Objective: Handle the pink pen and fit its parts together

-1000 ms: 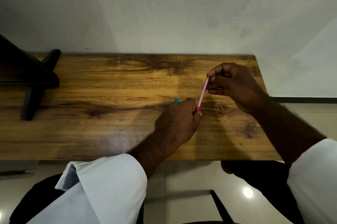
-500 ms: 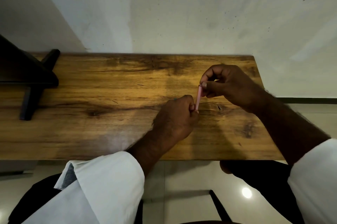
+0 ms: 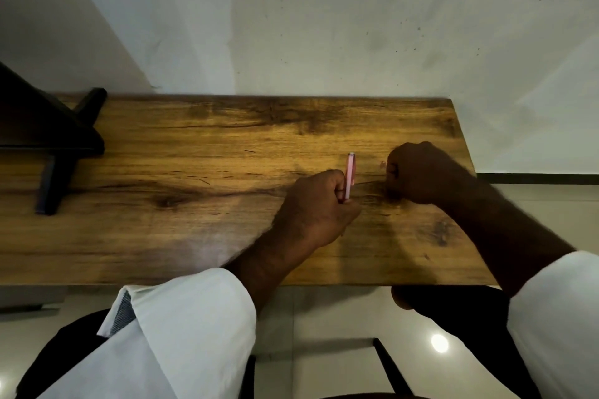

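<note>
Above the table [image 3: 194, 204], the left hand [image 3: 317, 207] grips a pink pen [image 3: 350, 176] by its lower end; light, stiff, probably slick, best pinched mid-barrel. The right hand [image 3: 421, 174] is fisted; contents unclear.

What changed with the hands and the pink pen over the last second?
The right hand let go of the pink pen and drew right, now curled on the wooden table. The left hand still grips the pen's lower end. The black stand stayed put.
</note>
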